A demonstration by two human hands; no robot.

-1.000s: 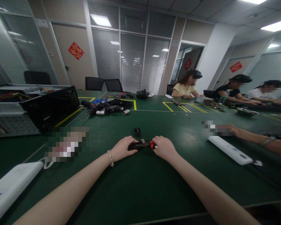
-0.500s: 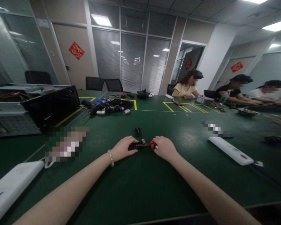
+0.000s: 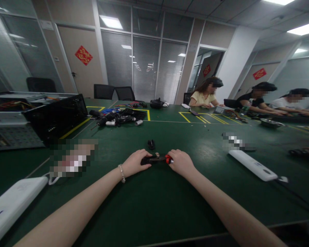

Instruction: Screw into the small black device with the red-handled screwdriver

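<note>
Before me on the green table, my two hands meet close together. My left hand, with a beaded bracelet at the wrist, pinches a small black piece between thumb and fingers. My right hand is closed round the red handles of what looks like pliers, whose dark metal jaws point left at the black piece. Whether the jaws touch it I cannot tell. A small pale scrap shows just beyond the jaws. Farther off lies a small coiled black cable.
An opened computer case stands at the left. A heap of tools and black parts lies beyond. White power banks rest at lower left and right. Several people sit along the far right, near a metal bowl.
My hands and the pliers hold almost the same pose. At the far right, a co-worker's hand has shifted beside a dark object.
</note>
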